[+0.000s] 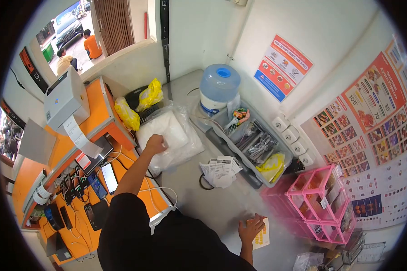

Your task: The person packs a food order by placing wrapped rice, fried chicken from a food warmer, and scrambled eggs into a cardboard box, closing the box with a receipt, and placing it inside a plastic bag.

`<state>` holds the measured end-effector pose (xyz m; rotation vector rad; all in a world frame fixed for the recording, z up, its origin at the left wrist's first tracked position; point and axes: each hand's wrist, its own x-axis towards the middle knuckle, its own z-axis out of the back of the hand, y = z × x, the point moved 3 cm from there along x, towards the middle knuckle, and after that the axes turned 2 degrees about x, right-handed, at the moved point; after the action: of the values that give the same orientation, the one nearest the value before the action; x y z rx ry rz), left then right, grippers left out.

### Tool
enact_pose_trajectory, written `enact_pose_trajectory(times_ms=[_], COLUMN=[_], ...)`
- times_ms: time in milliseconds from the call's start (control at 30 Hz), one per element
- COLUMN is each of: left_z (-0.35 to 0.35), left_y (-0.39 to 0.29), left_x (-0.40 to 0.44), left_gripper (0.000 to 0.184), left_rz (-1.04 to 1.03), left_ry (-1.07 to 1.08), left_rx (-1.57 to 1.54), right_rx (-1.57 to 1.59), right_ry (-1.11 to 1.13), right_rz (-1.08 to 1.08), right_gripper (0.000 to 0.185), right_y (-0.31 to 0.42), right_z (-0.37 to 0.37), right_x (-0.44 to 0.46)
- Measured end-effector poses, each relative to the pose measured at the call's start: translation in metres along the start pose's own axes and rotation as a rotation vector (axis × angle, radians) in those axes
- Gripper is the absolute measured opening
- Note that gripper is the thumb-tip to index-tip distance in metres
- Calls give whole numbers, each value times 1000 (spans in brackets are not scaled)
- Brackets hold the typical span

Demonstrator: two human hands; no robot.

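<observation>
My left hand (156, 144) is at the near side of a stack of white sheets or bags (166, 128) in clear plastic, its fingers curled down at the stack's edge. Whether it grips anything there is too small to tell. On the grey table (217, 203), my right hand (251, 229) lies with fingers spread over a white card with yellow print (261, 239). Between the two hands, printed paper slips (221, 171) lie in a pile beside a black ring.
A grey bin (253, 144) with packets and a blue water jug (220, 83) stand at the back wall. Pink racks (319, 203) are at right. An orange desk (77, 217) with phones, cables and a label printer (67, 101) is at left. Two people are outside.
</observation>
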<state>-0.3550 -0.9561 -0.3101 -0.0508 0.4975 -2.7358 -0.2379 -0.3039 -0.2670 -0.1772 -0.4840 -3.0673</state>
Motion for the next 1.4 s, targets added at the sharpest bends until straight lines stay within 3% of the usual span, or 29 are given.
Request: enact_pose_trajectory(times_ms=[200, 267, 500, 600, 700, 800, 833, 900, 933, 967, 1000, 1100, 1167, 1200, 1300, 1367, 1400], left_z=[-2, -10, 13, 5, 6, 58, 70, 139, 179, 214, 240, 277, 294, 299, 308, 292, 272], left_y=[-1, 0, 21, 37, 54, 23, 17, -64, -120, -176, -219, -296, -313, -317, -299, -265, -241], left_x=[-8, -10, 7, 8, 14, 1, 1, -25, -47, -72, -96, -149, -163, -167, -160, -148, -140], left_gripper=[28, 14, 18, 19, 19, 19, 24, 18, 15, 12, 8, 13, 16, 17, 22, 24, 24], left_rz=[-137, -197, -180, -97, 103, 218, 139, -14, -187, -353, -399, -623, -497, -427, -171, -113, -74], left_ry=[-5, -48, 140, 84, 146, -98, -216, -190, -270, -337, -199, 67, 320, 443, 399, 366, 277], left_rx=[90, 72, -107, -171, -709, -949, -977, -944, -674, -400, -392, -557, -766, -863, -983, -1098, -1128], right_rx=[98, 94, 173, 185, 230, 224, 211, 334, 394, 540, 688, 888, 905, 1099, 1847, 2539, 2535], right_ry=[-35, -20, 15, 45, 51, 5, -20, -30, -32, 134, 298, 761, 1070, 1039, 1018, 1107, 1071], right_rz=[-6, -14, -12, 4, -1, -72, -102, 18, 75, 29, -16, 222, 95, 75, -143, -581, -389], right_gripper=[93, 93, 98, 98, 97, 87, 82, 69, 63, 56, 48, 56, 66, 70, 79, 81, 81], right_y=[-16, -10, -19, -18, -23, -12, -3, 20, 36, 62, 93, 180, 230, 244, 280, 275, 260], right_z=[-1, 9, 14, 20, 20, 32, 35, 28, 24, 18, 10, -29, -25, -9, 56, 104, 106], right_x=[-8, -11, -15, -16, -14, -11, -4, 3, 6, 9, 12, 14, 19, 29, 45, 48, 48])
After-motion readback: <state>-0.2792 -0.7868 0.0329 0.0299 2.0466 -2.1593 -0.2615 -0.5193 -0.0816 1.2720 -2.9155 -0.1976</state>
